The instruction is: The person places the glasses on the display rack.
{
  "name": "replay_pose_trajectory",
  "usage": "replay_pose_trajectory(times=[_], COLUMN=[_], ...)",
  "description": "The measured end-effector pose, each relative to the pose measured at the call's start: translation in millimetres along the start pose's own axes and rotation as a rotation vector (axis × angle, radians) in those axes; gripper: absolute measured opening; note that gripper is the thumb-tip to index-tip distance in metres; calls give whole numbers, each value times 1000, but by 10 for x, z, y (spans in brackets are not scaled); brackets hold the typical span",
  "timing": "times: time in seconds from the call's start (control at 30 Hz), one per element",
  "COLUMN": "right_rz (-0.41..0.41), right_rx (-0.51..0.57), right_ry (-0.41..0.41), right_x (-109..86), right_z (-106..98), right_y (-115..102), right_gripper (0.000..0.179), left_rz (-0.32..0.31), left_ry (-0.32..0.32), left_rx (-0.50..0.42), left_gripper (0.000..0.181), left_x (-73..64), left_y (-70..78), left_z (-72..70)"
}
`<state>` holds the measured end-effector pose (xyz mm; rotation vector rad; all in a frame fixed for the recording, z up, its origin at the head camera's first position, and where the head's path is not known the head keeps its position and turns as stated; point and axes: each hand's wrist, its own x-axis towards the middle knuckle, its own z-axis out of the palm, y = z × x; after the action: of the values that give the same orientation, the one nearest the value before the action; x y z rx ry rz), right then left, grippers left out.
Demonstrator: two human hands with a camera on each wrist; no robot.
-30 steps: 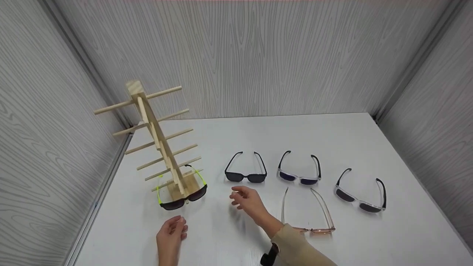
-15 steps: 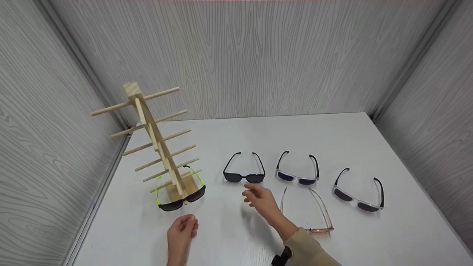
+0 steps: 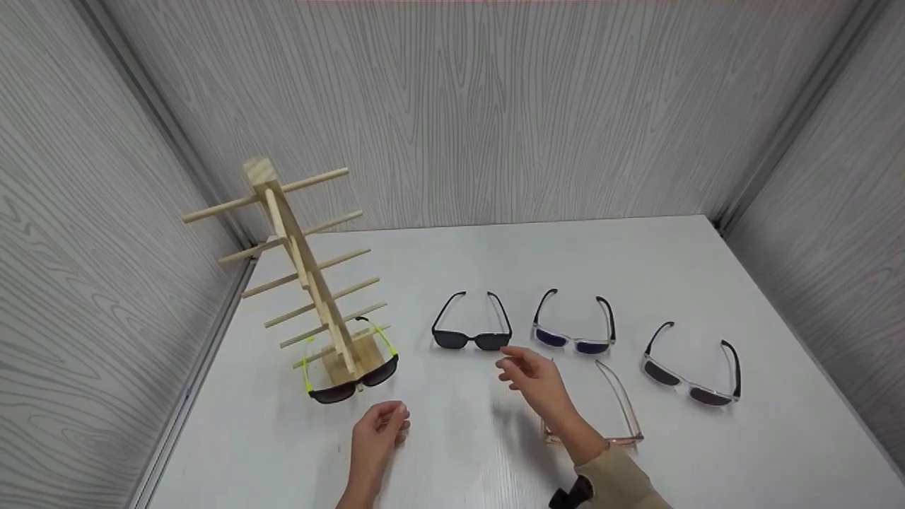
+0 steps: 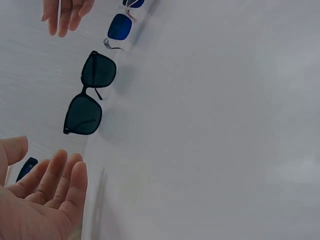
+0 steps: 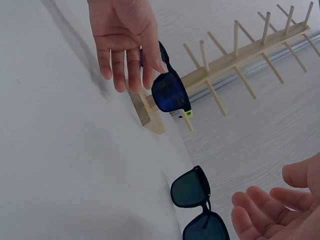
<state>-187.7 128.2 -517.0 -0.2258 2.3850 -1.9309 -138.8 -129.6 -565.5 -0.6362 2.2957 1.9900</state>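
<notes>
A white tabletop (image 3: pixel 438 268) sits in a booth, with a grey wood-grain back wall (image 3: pixel 459 113) behind it and similar panels (image 3: pixel 92 233) at both sides. To the right of middle lie four pairs with arms spread: black sunglasses (image 3: pixel 452 341), clear-framed sunglasses with blue lenses (image 3: pixel 551 338), dark-lensed clear sunglasses (image 3: pixel 662 373) farthest right, and peach-tinted glasses (image 3: pixel 626 442) nearer the front. The right forearm, in a beige sleeve (image 3: pixel 622 481) with a black device (image 3: pixel 571 493) at the wrist, crosses over the peach-tinted pair and hides part of it. On the left stands a wooden rack (image 3: pixel 314 283) with pegs to either side; low on it sit neon-armed sunglasses (image 3: pixel 380 372), one arm each side of the post. The left hand (image 3: pixel 376 435) is in front of the rack, near that pair, fingers loosely bent and unloaded. The right hand (image 3: pixel 541 387) hovers just beside the black sunglasses, its fingers relaxed, slightly curved, thumb apart from them.
</notes>
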Motion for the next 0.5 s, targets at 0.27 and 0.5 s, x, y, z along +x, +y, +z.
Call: replay_pose_trajectory(times=[0.27, 0.5], right_rz=[-4, 21], right_rx=[19, 33], right_ry=[114, 201], right_x=[-108, -223], right_z=[-210, -407], right_y=[48, -30], right_gripper=[37, 31], left_rz=[37, 64], left_ry=[-60, -121], left_rx=[5, 1], left_gripper=[30, 30], left_x=[10, 12], left_y=[48, 114], left_z=[209, 401])
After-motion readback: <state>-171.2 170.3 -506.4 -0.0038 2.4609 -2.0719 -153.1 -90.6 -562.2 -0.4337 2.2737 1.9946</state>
